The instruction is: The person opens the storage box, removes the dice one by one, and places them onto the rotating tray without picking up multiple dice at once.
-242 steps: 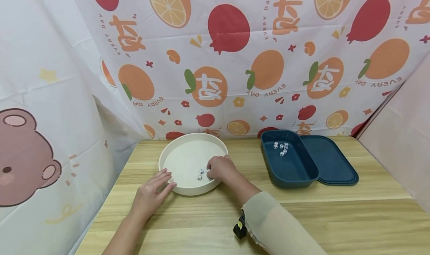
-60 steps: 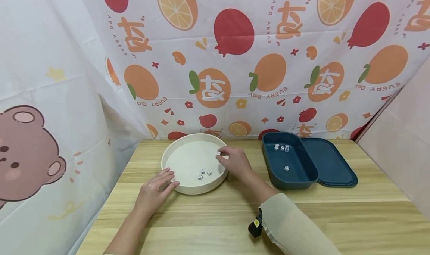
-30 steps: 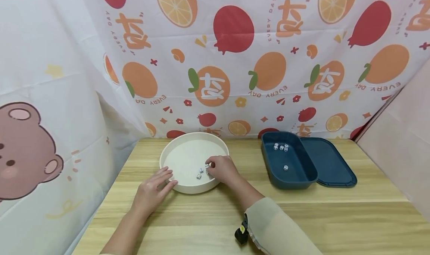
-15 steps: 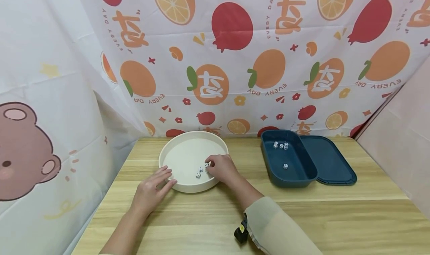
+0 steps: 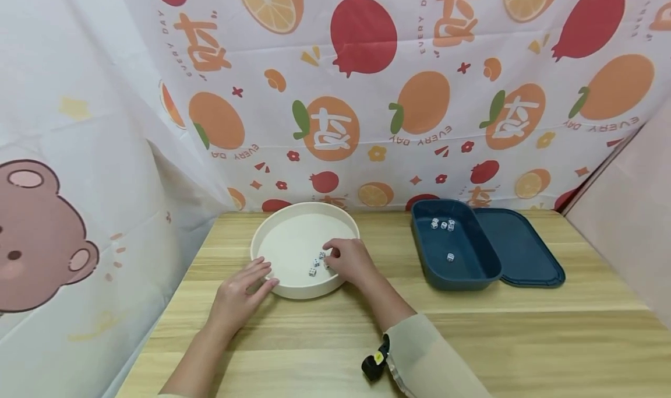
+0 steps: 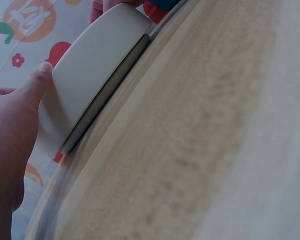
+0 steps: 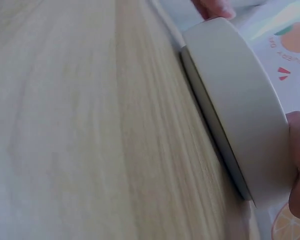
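Observation:
A round cream tray [image 5: 285,243] sits on the wooden table with several white dice [image 5: 312,271] grouped near its front right. My left hand [image 5: 241,296] rests at the tray's front left, fingers laid over the rim and thumb on the near side. In the left wrist view the thumb touches the rim's edge. My right hand [image 5: 352,262] reaches over the right rim, index finger and thumb apart beside the dice. One die is partly hidden by that thumb. In the right wrist view the dice are out of sight behind the tray's outer wall [image 7: 240,100].
To the right stands a deep blue box [image 5: 461,282], holding several dice [image 5: 444,225] at its back and one die [image 5: 450,257] nearer its middle. A flat blue lid [image 5: 529,252] lies against its right side. Printed cloth [image 5: 377,124] hangs behind the table.
Two seconds ago my right hand held a die above the tray's right side. It moved down and left, and that die now lies with the others, the fingers parted. My left hand stayed.

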`<state>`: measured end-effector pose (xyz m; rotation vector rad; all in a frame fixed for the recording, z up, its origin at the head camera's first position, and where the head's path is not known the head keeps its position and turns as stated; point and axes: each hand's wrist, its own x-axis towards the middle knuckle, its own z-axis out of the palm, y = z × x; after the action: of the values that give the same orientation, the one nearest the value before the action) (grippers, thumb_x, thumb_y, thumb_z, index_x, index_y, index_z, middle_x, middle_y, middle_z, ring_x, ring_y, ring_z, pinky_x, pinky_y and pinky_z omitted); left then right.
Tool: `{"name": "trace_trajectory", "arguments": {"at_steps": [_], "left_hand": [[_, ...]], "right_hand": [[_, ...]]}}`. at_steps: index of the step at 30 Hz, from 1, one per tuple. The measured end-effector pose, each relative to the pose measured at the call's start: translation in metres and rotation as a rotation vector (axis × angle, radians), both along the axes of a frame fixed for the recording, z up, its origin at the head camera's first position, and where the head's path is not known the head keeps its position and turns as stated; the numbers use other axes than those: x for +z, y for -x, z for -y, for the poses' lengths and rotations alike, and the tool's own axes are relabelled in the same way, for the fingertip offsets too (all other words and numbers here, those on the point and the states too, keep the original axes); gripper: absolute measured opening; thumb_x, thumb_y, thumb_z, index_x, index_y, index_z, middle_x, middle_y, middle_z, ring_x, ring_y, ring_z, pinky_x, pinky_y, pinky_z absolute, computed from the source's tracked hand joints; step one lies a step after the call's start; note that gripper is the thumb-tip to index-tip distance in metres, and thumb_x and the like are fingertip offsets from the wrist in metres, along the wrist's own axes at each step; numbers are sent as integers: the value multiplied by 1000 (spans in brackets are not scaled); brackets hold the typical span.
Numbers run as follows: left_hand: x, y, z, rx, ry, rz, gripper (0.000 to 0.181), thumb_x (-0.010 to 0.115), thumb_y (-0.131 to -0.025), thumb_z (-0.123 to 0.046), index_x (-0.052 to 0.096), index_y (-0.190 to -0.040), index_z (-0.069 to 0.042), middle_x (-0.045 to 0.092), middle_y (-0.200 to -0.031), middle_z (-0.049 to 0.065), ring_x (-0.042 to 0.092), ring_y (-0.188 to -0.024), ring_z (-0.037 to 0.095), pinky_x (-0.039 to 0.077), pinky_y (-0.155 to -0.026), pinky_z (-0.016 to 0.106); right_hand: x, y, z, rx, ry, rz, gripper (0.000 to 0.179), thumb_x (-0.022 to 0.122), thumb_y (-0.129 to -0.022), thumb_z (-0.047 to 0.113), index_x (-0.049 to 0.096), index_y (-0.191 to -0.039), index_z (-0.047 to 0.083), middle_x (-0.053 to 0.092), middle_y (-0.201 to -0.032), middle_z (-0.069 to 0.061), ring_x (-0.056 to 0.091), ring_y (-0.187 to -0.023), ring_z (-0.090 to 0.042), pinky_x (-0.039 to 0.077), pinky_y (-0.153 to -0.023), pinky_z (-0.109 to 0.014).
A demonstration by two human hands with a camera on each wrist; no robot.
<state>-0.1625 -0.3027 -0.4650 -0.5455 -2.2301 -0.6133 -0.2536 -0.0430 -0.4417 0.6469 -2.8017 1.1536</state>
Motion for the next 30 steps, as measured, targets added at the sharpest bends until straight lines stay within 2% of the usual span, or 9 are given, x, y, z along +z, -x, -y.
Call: {"name": "trace_trajectory", "arguments": {"at_steps": [4,9,12,16,18,22,26,30], "left_hand": [[-2,3,-6,-13,0,15,34,88,-68,-12,77,-100,-4,75,-107,9,70,-107,28,31,-107,2],[-5,2,-11,-17,4,3,34,88,-67,-12,77,-99,-4,75,-107,8,70,-105,27,34,-106,3],[-2,-1,-8,-1,7,-4,35,89,-67,-11,77,-99,-4,75,-107,8,70,-105,27,33,-106,3],[2,-2,-3,14,0,-8,35,88,-67,-11,77,-99,-4,75,-108,11,70,-105,29,31,-106,2],[0,0,-3,-1,-8,-4,34,87,-68,-10,77,-99,-3,74,-107,14,70,-105,30,32,-106,3],[-1,2,-3,-20,-19,-3,32,86,-70,-11,77,-100,-2,74,-107,15,70,-106,31,34,-107,4],[-1,3,-3,-11,-9,1,33,86,-69,-11,77,-100,-3,74,-109,14,70,-106,29,33,-106,3],[-2,4,-2,-7,-17,-5,34,87,-67,-9,77,-100,-4,75,-108,13,70,-106,27,33,-106,2]], "right_hand": [[-3,-1,-11,1,72,-3,20,73,-88,19,75,-107,15,62,-72,7,56,-70,-9,49,-66,-22],[-3,-6,-23,10,204,13,23,70,-91,21,73,-112,12,69,-83,6,62,-83,-12,55,-81,-32],[12,-6,-30,-19,282,14,24,70,-92,22,73,-113,11,71,-91,3,63,-89,-15,57,-86,-38],[43,1,-52,-108,307,24,25,70,-93,24,72,-115,13,72,-99,0,63,-91,-17,59,-83,-35],[55,4,-76,-167,294,42,27,69,-93,25,71,-117,14,71,-104,-1,63,-93,-19,59,-82,-35],[73,10,-139,-276,197,48,33,66,-95,30,68,-124,13,69,-114,-9,64,-103,-26,57,-90,-44],[67,12,-198,-397,66,128,43,62,-97,34,62,-131,8,65,-123,-17,61,-109,-33,54,-94,-51],[52,13,-230,-421,-17,296,47,60,-98,32,57,-135,3,58,-132,-23,55,-115,-37,49,-101,-55]]}}
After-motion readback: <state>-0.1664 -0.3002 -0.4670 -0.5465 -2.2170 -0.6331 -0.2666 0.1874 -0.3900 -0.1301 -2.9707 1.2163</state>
